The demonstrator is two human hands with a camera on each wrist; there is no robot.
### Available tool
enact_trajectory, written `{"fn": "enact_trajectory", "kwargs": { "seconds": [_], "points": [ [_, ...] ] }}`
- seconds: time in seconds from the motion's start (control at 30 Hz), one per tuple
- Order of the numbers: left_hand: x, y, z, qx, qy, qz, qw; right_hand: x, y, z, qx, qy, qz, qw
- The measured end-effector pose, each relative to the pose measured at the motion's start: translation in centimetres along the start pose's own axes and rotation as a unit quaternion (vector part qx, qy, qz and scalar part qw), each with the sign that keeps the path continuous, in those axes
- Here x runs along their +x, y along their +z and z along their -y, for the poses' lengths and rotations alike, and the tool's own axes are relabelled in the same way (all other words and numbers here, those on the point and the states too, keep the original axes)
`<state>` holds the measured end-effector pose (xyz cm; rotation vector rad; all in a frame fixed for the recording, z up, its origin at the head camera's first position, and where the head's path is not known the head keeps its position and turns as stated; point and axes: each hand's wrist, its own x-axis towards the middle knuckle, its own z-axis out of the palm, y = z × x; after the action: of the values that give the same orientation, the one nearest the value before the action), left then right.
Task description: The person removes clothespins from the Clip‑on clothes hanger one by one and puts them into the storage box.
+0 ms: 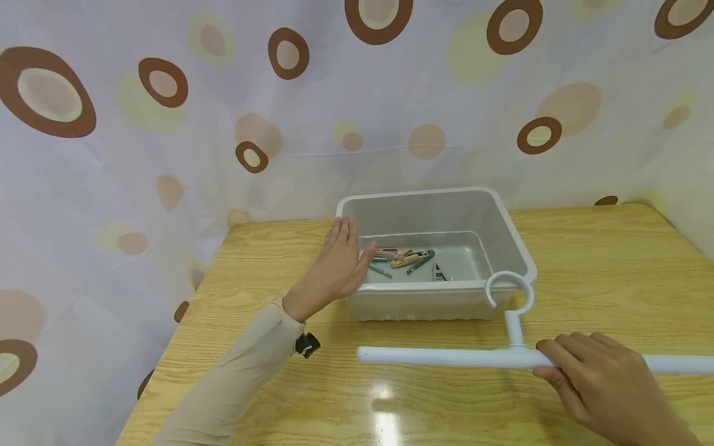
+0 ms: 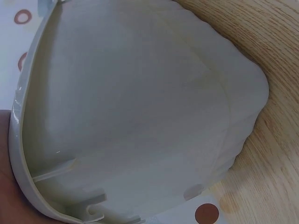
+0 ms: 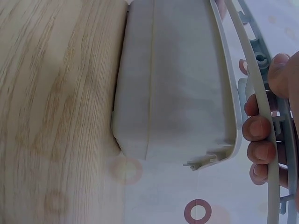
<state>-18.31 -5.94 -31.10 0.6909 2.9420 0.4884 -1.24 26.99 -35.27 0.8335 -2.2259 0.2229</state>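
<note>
My left hand [image 1: 337, 263] rests on the left rim of a grey plastic bin [image 1: 424, 303], fingers straight and thumb spread over the inside. In the left wrist view, a bit of that hand [image 2: 11, 182] shows against the rim. My right hand [image 1: 608, 381] grips the bar of a white clothes hanger [image 1: 440, 356] in front of the bin, fingers curled round it. Its round hook [image 1: 530, 288] points away from me and overlaps the bin's front right corner in the head view. Inside the bin lie several clothespins [image 1: 409, 259], beige, pink, teal and grey, mostly toward the left.
The bin stands on a wood-grain table [image 1: 279, 248] near its back edge. Behind and to the left hangs a pale curtain [image 1: 312, 111] with brown and beige ring shapes. A black strap [image 1: 307, 344] sits on my left wrist.
</note>
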Motion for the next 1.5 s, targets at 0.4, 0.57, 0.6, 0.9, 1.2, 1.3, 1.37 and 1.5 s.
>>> {"fn": "enact_trajectory", "kwargs": {
  "seconds": [0.4,0.57,0.6,0.9,1.2,1.3,1.37,1.5],
  "points": [
    [0.0,-0.1,-0.1,0.006,0.002,0.0,1.0,-0.1,0.1,0.4,0.012,0.0,0.016,0.9998],
    [0.0,0.0,-0.1,0.008,0.002,-0.003,1.0,-0.1,0.0,0.6,0.018,-0.003,0.021,0.9996],
    [0.0,0.0,-0.1,0.007,0.002,-0.003,1.0,-0.1,0.0,0.7,0.019,-0.004,0.022,0.9996],
    [0.0,0.0,-0.1,0.004,0.002,0.002,1.0,-0.2,0.1,1.1,0.024,-0.002,0.026,0.9994],
    [0.0,0.0,0.0,0.005,0.0,0.002,1.0,-0.5,0.3,1.4,0.024,-0.002,0.022,0.9995],
    [0.0,0.0,-0.1,0.004,-0.001,0.002,1.0,-0.5,0.4,1.5,0.029,-0.003,0.023,0.9993],
    [-0.1,0.0,-0.1,0.002,-0.001,0.002,1.0,-0.5,0.5,1.6,0.032,-0.004,0.023,0.9992],
    [-0.1,0.0,-0.1,-0.001,-0.001,0.003,1.0,-0.6,0.7,1.8,0.034,-0.005,0.025,0.9991]
  ]
}}
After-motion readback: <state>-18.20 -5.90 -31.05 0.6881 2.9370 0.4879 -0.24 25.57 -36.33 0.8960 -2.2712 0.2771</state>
